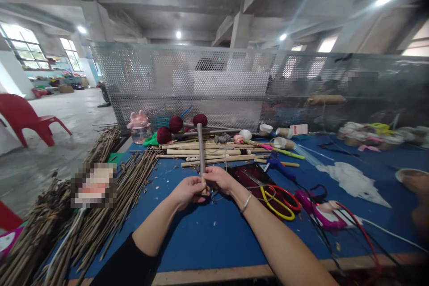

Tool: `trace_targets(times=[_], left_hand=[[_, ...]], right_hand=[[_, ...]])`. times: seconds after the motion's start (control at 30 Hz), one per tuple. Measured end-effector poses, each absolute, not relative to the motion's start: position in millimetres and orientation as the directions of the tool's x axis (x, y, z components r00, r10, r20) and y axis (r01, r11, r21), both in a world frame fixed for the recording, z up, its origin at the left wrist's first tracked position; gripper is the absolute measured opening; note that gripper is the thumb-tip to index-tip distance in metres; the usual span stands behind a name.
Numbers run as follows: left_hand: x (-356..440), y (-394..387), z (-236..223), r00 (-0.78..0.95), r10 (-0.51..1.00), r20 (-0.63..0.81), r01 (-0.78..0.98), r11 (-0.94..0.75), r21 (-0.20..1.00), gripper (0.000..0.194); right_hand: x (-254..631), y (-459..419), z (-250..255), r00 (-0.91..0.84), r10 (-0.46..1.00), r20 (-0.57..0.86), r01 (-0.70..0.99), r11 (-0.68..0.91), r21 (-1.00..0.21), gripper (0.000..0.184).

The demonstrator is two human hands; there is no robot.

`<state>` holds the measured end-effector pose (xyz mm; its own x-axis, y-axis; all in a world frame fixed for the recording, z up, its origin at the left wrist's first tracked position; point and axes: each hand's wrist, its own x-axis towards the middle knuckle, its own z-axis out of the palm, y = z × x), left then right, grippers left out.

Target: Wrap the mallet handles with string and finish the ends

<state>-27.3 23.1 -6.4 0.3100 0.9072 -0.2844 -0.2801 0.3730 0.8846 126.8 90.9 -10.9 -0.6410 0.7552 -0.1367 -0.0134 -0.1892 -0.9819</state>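
Both of my hands are closed at the near end of a grey-brown stick [201,149] that points away from me over the table. A dark red ball [200,119] shows at its far end. My left hand [190,193] pinches the stick's lower tip from the left. My right hand [219,179], with a bracelet at the wrist, grips it slightly higher from the right. Thin grey cord lies loosely under and beside my fingers. Past my hands, two more dark red balls [176,124] and several pale wooden sticks [208,152] lie across the table.
Bundles of thin dry stems [124,192] cover the left side. To the right lie yellow-handled scissors [278,205], red-handled scissors [290,196], a blue glue gun [281,167], a purple device [325,210] and cables. A perforated metal screen [228,85] closes the table's back.
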Motion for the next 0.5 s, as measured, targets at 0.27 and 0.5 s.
trace_targets(times=[0.27, 0.5], left_hand=[[-28, 28, -12, 0.240, 0.924, -0.299, -0.231, 0.353, 0.907, 0.035], [-28, 24, -8, 0.321, 0.885, -0.338, -0.222, 0.417, 0.881, 0.034]], right_hand=[[132, 94, -10, -0.665, 0.719, -0.203, 0.038, -0.239, -0.970, 0.037], [126, 90, -15, -0.625, 0.747, -0.226, 0.068, -0.236, -0.969, 0.034]])
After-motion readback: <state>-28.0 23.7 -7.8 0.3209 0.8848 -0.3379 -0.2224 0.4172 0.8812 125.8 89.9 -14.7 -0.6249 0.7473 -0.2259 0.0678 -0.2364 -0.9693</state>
